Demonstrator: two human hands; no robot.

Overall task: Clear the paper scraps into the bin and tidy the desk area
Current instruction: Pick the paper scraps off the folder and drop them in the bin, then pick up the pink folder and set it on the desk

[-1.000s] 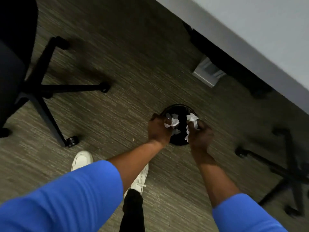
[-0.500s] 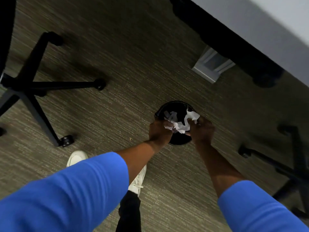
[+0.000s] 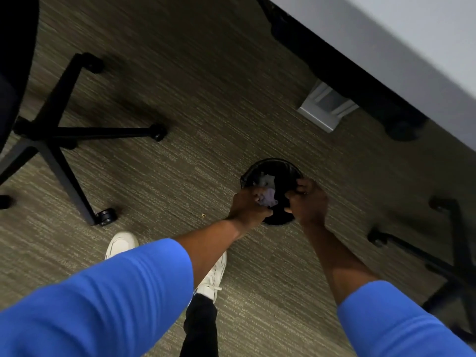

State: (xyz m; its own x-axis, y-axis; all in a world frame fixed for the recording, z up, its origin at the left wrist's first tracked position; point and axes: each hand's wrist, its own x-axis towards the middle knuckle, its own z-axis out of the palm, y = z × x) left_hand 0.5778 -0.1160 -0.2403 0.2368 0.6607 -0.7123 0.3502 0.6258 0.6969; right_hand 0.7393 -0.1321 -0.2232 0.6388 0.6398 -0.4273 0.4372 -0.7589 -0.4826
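Note:
A small round black bin (image 3: 273,161) stands on the carpet in front of me. Both my hands are over its mouth. My left hand (image 3: 247,206) is curled at the near left rim, with crumpled paper scraps (image 3: 268,200) against its fingers. More paper (image 3: 266,180) lies dim and grey lower inside the bin. My right hand (image 3: 310,202) is at the right rim, its fingers curled inward, and no paper shows in it. Blue sleeves cover both my forearms.
A black office chair base (image 3: 59,135) with castors spreads at the left, and another chair base (image 3: 443,256) at the right. The pale desk edge (image 3: 386,47) runs across the top right, with a grey desk foot (image 3: 325,109) under it. My white shoes (image 3: 121,244) stand behind the bin.
The white scraps that both hands held above the bin have dropped into its mouth and look darker. My right hand no longer shows paper. The view has shifted slightly closer.

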